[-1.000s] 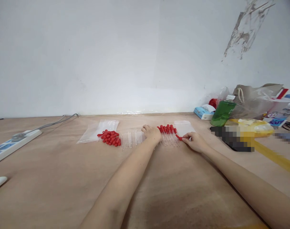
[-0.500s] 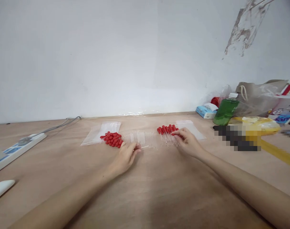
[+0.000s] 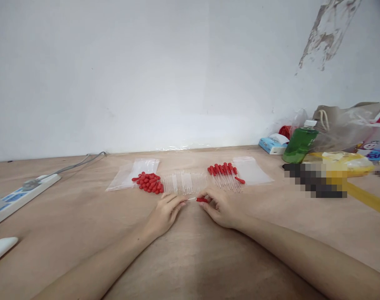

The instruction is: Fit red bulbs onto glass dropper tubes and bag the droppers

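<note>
My left hand point(image 3: 168, 211) pinches a thin clear dropper tube point(image 3: 191, 199) that points right. Facing it, my right hand point(image 3: 219, 206) grips a red rubber bulb point(image 3: 202, 200) between thumb and fingers. The tube's end meets the bulb's mouth; whether it sits inside I cannot tell. Behind my left hand is a heap of loose red bulbs point(image 3: 148, 182). A row of clear tubes point(image 3: 185, 182) lies beyond both hands. To the right rest several droppers point(image 3: 223, 170) with red bulbs on clear tubes, one dropper point(image 3: 240, 180) lying askew from them.
Clear plastic bags point(image 3: 123, 177) lie at left, another bag point(image 3: 254, 171) at right. A power strip point(image 3: 41, 185) and a white object point(image 3: 2, 249) are far left. At right stand a tissue pack point(image 3: 273, 145), a green bottle point(image 3: 300, 143) and a yellow package point(image 3: 349, 164).
My right hand has left the droppers at right and come inward to the tube, a red bulb in its fingers. One dropper now lies askew there. My left hand has moved slightly nearer me.
</note>
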A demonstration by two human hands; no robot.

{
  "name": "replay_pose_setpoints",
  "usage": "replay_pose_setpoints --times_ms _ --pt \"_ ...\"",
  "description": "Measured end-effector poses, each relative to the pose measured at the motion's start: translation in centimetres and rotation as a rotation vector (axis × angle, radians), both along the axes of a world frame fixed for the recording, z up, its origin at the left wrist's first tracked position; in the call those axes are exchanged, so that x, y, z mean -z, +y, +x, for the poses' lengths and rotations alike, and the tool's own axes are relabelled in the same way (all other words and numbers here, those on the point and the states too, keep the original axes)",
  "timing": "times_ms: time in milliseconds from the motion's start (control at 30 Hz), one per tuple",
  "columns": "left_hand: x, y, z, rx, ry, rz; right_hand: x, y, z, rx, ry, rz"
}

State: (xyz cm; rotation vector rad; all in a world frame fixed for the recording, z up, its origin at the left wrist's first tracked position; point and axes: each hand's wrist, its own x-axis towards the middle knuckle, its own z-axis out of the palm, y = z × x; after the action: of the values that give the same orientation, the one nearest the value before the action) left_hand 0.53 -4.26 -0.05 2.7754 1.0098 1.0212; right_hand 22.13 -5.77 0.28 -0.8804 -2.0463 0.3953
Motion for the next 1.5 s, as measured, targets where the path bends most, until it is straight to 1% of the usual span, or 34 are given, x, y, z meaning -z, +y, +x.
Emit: replay_pose_setpoints --times_ms 233,367,433,633,767,900,1167,1300,1400,1500 --pt "0.3 0.1 -0.2 0.061 0.001 0.098 0.2 0.2 0.2 -0.048 0.037 0.037" --pt "0.5 0.2 -0.5 0.111 0.006 0.091 0.2 0.2 0.4 -0.073 0.048 0.048" --pt "0.7 0.2 -0.7 0.135 -0.003 0.090 0.2 0.1 0.3 -0.077 0.049 0.082" --pt "1.0 0.3 -0.8 0.180 0.034 0.170 0.3 0.0 0.2 -0.083 0.026 0.180" --pt "0.8 0.2 -0.5 0.168 0.047 0.211 0.7 0.2 0.3 -0.065 -0.013 0.232" --pt "0.5 0.0 -0.1 0.158 0.046 0.218 0.9 0.3 0.5 -0.069 -0.064 0.239" --pt "1.1 0.2 0.2 0.123 0.033 0.185 0.7 0.5 0.0 -0.096 -0.092 0.151" --pt "1.4 0.4 0.3 0.130 0.016 0.166 0.4 0.6 -0.2 -0.108 -0.088 0.099" --pt "1.4 0.1 0.7 0.136 -0.011 0.151 0.4 1.0 -0.4 -0.105 0.089 -0.014" --pt "1.0 -0.7 1.1 0.120 -0.040 0.106 0.1 1.5 -0.5 -0.126 0.298 -0.210"
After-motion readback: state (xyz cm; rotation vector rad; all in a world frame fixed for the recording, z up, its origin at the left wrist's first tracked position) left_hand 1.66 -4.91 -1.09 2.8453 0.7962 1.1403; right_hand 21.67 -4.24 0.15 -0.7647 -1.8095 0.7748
